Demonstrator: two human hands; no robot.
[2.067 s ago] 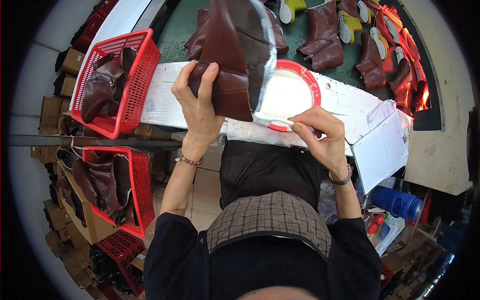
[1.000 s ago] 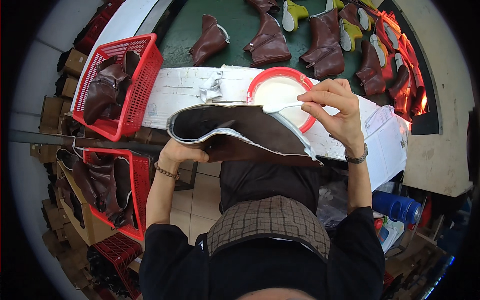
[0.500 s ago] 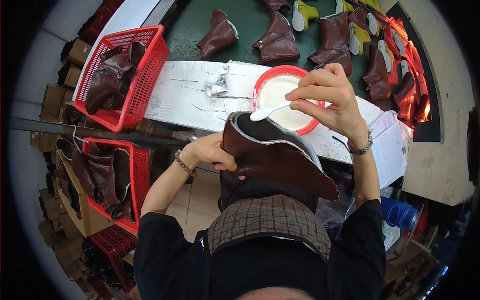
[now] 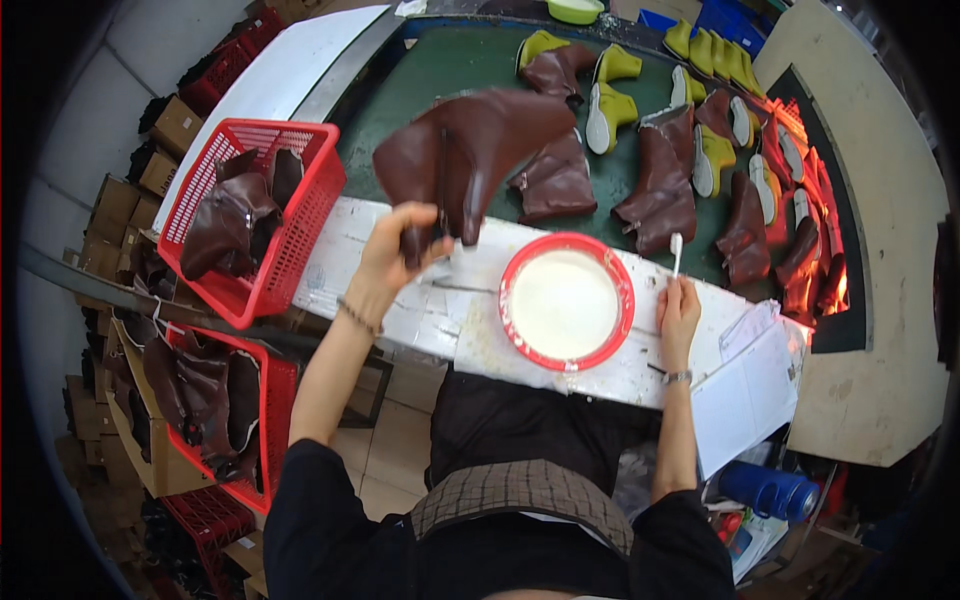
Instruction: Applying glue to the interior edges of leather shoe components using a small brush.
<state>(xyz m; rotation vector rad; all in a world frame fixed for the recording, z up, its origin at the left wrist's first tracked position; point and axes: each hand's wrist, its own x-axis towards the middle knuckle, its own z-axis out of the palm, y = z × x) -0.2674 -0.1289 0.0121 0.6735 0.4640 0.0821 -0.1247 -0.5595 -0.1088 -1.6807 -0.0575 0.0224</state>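
My left hand [image 4: 392, 255] grips a brown leather boot upper [image 4: 470, 155] by its lower edge and holds it up above the far side of the white bench [image 4: 400, 300], over the green conveyor [image 4: 440, 75]. My right hand [image 4: 680, 315] rests on the bench to the right of a red bowl [image 4: 567, 303] filled with white glue. It holds a small white brush [image 4: 676, 250] pointing away from me. The bowl sits between my two hands.
Several brown boot uppers on yellow-green lasts [image 4: 700, 150] lie on the green conveyor. A red basket [image 4: 260, 215] with brown uppers stands on the bench's left end, another red basket [image 4: 215, 400] below it. Cardboard boxes [image 4: 120, 230] are stacked at left. Papers [image 4: 750, 385] lie at right.
My left hand has swung the boot upper from over my lap up and forward over the conveyor. My right hand has left the bowl and moved right with the brush.
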